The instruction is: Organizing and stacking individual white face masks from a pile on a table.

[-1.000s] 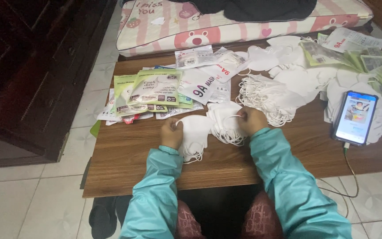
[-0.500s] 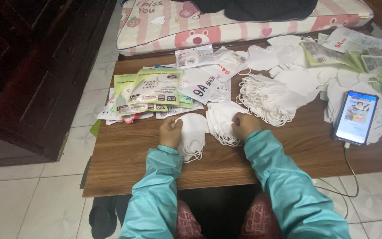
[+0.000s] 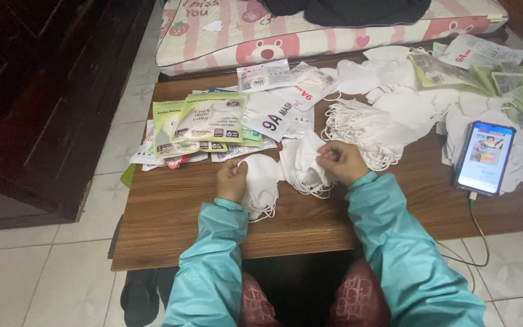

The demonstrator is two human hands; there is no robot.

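My left hand [image 3: 232,180] rests on a small stack of white face masks [image 3: 260,186] near the middle of the low wooden table [image 3: 177,218], fingers curled on the top mask. My right hand [image 3: 341,161] pinches the edge of another bunch of white masks [image 3: 301,163] just to the right of it. Both arms wear teal sleeves. A larger heap of white masks with ear loops [image 3: 364,127] lies beyond my right hand.
Green and white printed mask packets [image 3: 210,121] are spread at the table's left. A phone [image 3: 485,157] with a lit screen and a cable lies at the right. More masks and packets [image 3: 485,79] fill the far right. A pink striped cushion [image 3: 310,30] lies behind.
My right hand has shifted slightly left and nearer, drawing the bunch of masks toward the stack under my left hand. The left hand has barely moved.
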